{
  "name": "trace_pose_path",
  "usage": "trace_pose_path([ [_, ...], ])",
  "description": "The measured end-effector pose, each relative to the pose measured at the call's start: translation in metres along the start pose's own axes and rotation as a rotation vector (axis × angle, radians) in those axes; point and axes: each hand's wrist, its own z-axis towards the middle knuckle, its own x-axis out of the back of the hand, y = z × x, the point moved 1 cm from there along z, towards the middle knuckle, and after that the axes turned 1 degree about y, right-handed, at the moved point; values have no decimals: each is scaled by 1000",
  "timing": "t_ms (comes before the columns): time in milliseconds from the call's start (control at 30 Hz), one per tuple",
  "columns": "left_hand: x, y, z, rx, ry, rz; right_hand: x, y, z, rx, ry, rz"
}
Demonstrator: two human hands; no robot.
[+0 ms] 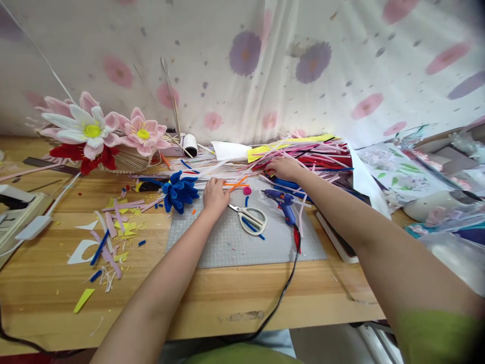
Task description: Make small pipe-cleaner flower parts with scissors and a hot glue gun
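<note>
My left hand is closed over the cutting mat, with orange pipe cleaners sticking out at its fingertips. Farther right, my right hand reaches into a bundle of pink, red and blue pipe cleaners, fingers curled on some of them; its fingertips are partly hidden. A blue fuzzy flower lies left of my left hand. White-handled scissors rest on the mat, blades toward that hand. A small pink coil sits between my hands.
A blue glue gun lies on the grey cutting mat, its black cord trailing over the table's front edge. Scraps litter the left side. Pink and white fuzzy flowers stand at back left. Plastic-wrapped things crowd the right.
</note>
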Motion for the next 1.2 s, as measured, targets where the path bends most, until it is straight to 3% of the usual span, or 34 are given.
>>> trace_pose_path([
  [133,-11,4,12,-102,-105,72,-4,3,-1,13,79,-7],
  [333,-20,9,32,-169,-234,229,-11,-3,-10,-11,57,-79],
  [700,-5,8,43,66,-179,-17,-18,-3,2,-108,28,-99],
  [933,-14,46,78,-18,-112,-32,-18,1,-1,-123,22,-117],
  [1067,-24,74,90,-113,-5,18,-20,1,4,-166,13,-124],
  [1200,-41,89,82,-366,-191,-77,-23,4,6,-205,22,-62],
])
